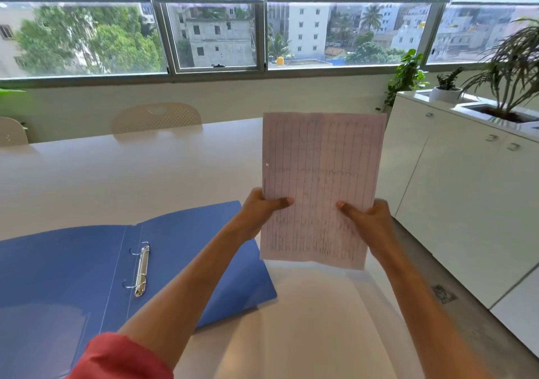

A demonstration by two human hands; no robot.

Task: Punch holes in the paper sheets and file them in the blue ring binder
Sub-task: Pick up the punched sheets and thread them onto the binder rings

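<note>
Both hands, left (259,206) and right (370,218), gripped the lined white paper sheets (320,174) upright above the white surface (116,180); the open blue ring binder (73,276) lay left, unobstructed

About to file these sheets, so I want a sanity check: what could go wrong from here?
1. Only one punched hole shows on the sheets' left edge; a second may sit under the left hand, so check it before filing.
2. The binder rings look closed; pushing paper on could tear it.
3. Both hands, right included, pinch only the lower part, so the sheets could fan out of line.
</note>
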